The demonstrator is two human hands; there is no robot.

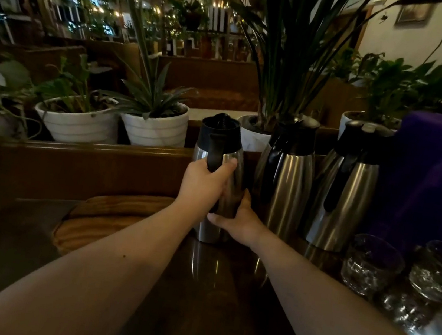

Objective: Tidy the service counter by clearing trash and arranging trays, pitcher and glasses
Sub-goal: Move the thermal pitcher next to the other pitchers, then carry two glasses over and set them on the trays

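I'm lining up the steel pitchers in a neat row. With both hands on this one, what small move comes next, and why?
Probably slide the held pitcher a little rightward toward the middle pitcher. The left hand has its grip on the handle and the right hand steadies the base, while the other two stand close together near the glasses.

Both hands (201,184) (238,221) forward, fingers (228,165) curled.

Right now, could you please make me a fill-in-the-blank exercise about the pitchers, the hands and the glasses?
1. The counter holds ___ steel pitchers.
2. The left hand grips the black ___ of the nearest pitcher.
3. The right hand steadies that pitcher near its ___.
4. The glasses stand to the ___ of the pitchers.

Missing words: three; handle; base; right
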